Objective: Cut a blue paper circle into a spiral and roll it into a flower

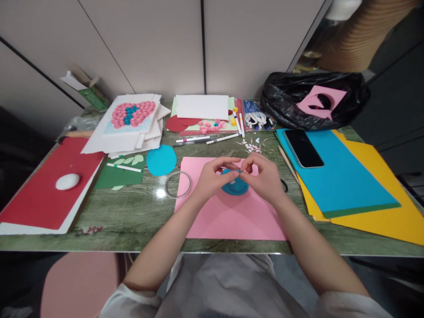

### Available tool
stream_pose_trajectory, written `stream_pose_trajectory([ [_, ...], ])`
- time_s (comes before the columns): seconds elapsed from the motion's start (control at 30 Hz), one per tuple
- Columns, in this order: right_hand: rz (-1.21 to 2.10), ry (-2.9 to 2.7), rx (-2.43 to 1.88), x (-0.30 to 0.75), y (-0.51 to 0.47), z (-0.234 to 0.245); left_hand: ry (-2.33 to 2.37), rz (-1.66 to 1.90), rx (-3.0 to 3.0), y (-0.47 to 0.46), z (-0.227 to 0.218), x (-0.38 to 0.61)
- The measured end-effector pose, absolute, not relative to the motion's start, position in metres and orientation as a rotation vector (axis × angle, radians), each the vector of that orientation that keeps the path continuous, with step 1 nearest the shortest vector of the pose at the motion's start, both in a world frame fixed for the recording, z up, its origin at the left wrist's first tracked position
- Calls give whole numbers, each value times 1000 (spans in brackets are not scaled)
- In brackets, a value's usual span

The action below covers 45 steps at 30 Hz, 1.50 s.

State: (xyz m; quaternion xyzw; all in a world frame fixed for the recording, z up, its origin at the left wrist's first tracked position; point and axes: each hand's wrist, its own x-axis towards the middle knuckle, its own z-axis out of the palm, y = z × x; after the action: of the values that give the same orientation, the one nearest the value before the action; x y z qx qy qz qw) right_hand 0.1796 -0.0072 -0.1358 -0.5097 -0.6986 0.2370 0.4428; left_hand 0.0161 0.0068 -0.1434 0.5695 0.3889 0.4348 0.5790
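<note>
My left hand (212, 176) and my right hand (261, 176) meet over a pink paper sheet (228, 216) at the middle of the table. Both pinch a small piece of blue paper (232, 173) between fingertips, just above a round blue disc (235, 187) that lies on the pink sheet. The fingers of both hands are closed in a pinch. A clear tape ring (178, 184) lies left of my left hand, partly on the pink sheet. A blue paper circle (161, 160) lies further left.
Red sheet (43, 198) with a white oval object (67, 181) at left. Green paper (121, 174) with a pen. White paper stack with pink flower craft (132, 114) at back. Markers (212, 140), phone (304, 148) on blue and yellow sheets (364, 198), black bag (314, 106).
</note>
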Motion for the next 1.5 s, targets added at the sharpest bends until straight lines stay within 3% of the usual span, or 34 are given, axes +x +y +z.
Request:
stream_pose_trajectory([
  [0.63, 593, -1835, -1206, 177, -8, -136, 762, 982, 822, 10, -154, 21],
  [1.03, 616, -1953, -1147, 181, -5, -148, 876, 1005, 998, 12, -152, 16],
  [1.5, 510, -1705, -1232, 183, -5, -140, 949, 1014, 1292, 8, -146, 16],
])
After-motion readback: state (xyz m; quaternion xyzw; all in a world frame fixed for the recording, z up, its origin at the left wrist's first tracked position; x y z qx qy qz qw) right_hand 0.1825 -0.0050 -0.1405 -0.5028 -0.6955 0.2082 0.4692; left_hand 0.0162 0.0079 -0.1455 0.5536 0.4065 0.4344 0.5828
